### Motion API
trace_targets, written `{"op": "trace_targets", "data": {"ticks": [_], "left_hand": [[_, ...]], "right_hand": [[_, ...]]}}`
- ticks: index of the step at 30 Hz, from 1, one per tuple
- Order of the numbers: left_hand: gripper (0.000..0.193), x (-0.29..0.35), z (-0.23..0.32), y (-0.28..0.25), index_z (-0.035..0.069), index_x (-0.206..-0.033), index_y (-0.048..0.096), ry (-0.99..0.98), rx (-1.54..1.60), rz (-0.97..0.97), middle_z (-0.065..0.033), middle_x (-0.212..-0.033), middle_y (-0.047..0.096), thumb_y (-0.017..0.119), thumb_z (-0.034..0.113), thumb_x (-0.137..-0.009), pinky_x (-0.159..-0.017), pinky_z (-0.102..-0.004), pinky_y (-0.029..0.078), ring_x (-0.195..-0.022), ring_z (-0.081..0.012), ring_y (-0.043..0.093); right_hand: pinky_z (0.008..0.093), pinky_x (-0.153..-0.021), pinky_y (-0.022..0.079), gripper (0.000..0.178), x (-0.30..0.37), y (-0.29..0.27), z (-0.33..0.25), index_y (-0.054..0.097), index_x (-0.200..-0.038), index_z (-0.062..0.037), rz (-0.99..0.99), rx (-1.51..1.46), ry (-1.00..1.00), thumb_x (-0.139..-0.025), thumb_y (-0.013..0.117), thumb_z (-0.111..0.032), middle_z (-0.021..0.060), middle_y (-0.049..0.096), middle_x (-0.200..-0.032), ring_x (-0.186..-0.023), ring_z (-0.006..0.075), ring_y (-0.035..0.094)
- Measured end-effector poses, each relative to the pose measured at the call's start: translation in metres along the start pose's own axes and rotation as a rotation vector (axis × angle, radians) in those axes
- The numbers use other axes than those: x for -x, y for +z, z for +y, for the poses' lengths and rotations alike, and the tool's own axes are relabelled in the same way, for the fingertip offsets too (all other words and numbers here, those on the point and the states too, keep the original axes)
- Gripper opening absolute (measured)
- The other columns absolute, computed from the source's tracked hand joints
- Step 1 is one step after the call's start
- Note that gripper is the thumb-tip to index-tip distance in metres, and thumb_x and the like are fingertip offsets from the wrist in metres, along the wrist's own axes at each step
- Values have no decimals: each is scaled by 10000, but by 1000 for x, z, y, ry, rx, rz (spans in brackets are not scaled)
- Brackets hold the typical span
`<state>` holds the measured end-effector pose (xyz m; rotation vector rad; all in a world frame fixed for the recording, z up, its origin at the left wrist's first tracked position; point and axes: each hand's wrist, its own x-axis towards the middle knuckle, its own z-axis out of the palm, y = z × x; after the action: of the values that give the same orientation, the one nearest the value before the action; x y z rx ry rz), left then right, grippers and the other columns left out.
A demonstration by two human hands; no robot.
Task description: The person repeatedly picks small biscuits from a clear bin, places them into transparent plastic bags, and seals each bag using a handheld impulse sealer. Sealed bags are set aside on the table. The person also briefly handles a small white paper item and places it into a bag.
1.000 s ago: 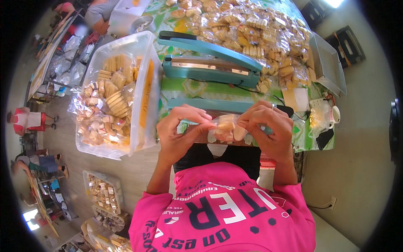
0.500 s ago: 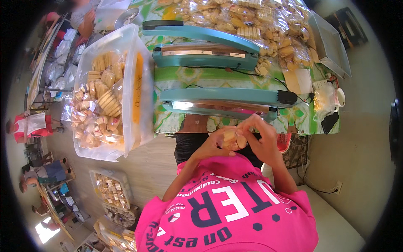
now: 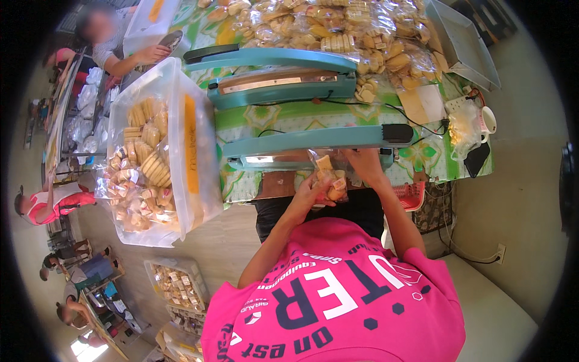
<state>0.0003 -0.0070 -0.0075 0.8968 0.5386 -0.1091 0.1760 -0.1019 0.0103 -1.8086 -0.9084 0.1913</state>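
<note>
My left hand (image 3: 308,194) is closed around the lower part of a small clear plastic bag of tan, biscuit-like pieces (image 3: 329,181), just off the table's near edge. At the bag's upper end, my right hand (image 3: 365,164) pinches the film, its fingertips partly hidden. Both hands are at the front of the nearer teal bag sealer (image 3: 313,140), whose long arm lies above the bag's top. A second teal bag sealer (image 3: 283,84) stands behind it with its arm raised.
To the left, a clear plastic bin (image 3: 202,145) holds several filled bags. More filled bags (image 3: 338,30) pile up at the back. A white mug (image 3: 487,120), a grey tray (image 3: 464,48) and cables sit at the right. A co-worker's hand (image 3: 152,54) holds a metal bowl (image 3: 171,41).
Both hands have moved the bag forward, from in front of my chest to the nearer sealer. The right hand has gone up to its front edge. A co-worker has leaned in at the far left.
</note>
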Motion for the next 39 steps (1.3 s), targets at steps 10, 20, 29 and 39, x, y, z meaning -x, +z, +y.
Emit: {"op": "trace_targets", "data": {"ticks": [10,20,29,39], "left_hand": [[627,3,15,13,4,-1298,488,-50,124,-68,-124,-1092,663,561,525,-955,-662,-248,601,-903,-222,724],[598,4,18,19,16,-1308,475,-73,98,11,-128,-1106,661,542,505,-971,-668,-255,606,-910,-236,724],[537,4,21,23,13,-1273,479,-107,91,28,-132,-1095,665,514,472,-995,-676,-283,615,-915,-266,722],[633,3,12,18,35,-1306,511,-107,58,-49,-85,-1116,669,456,577,-983,-755,-270,557,-984,-215,696]], "right_hand": [[255,-782,476,104,-83,-86,-17,616,-1027,-81,12,-722,295,-974,597,-169,11,638,-925,-846,99,604],[379,-785,481,233,-91,-86,-100,590,-1052,-43,-362,496,-189,-989,536,-260,112,669,-980,-888,265,654],[463,-735,475,337,-62,-69,-18,630,-1006,-31,-408,343,236,-946,576,-358,192,666,-877,-861,395,629],[471,-719,489,399,-57,-69,-4,674,-978,-40,-449,339,250,-906,624,-429,212,676,-837,-816,398,645]]}}
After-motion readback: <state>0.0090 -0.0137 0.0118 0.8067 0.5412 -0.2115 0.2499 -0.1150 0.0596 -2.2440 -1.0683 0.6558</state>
